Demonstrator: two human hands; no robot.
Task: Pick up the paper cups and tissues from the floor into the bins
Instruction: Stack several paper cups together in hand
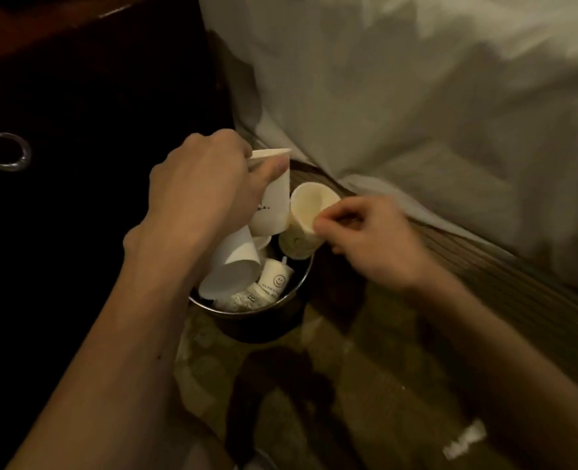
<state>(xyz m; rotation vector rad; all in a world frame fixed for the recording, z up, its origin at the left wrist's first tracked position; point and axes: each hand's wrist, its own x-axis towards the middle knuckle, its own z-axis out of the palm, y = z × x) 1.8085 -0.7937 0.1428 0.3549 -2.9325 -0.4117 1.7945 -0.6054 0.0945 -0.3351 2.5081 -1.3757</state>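
Now the left hand (199, 184) grips a white cup (272, 198) and the right hand (365, 235) pinches a cream cup (309, 212) by its rim — both over the round bin (281, 300), already holding cups.

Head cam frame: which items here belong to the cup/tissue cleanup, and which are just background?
Job:
- left hand gripping the printed paper cup
- right hand pinching the cream paper cup
- bin, with the smiley cup inside

Background:
- bed sheet
- dark cabinet with ring pull
- carpet
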